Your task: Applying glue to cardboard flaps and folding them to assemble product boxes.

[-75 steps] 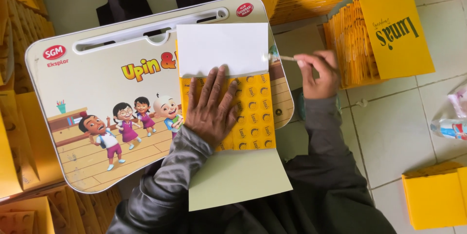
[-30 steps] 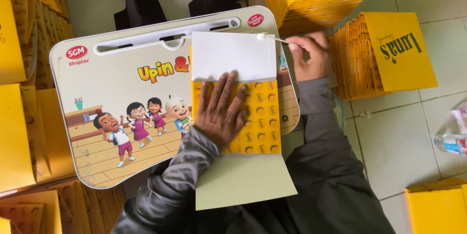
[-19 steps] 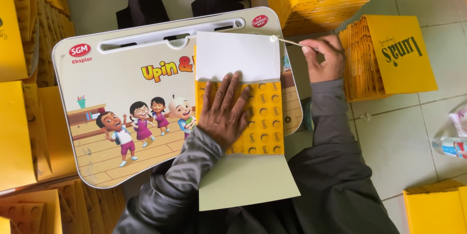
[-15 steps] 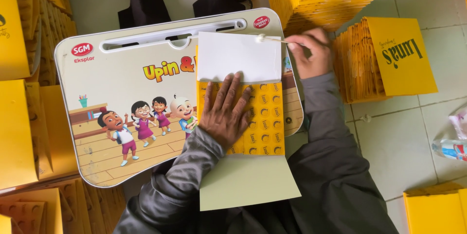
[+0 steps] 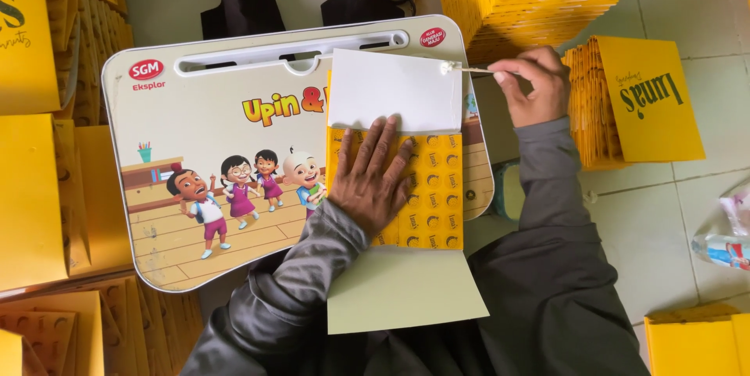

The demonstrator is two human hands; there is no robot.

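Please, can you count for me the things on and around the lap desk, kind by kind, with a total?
Lap desk: 1
Unfolded yellow box blank, under left hand: 1
Thin stick in right hand: 1
Hands: 2
Plastic bottle: 1
Total: 6

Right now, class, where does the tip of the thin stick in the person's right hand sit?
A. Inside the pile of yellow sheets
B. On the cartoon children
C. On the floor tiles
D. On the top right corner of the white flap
D: the right hand holds the thin stick with its tip at the top right corner of the white flap, while the left hand lies flat on the yellow panel.
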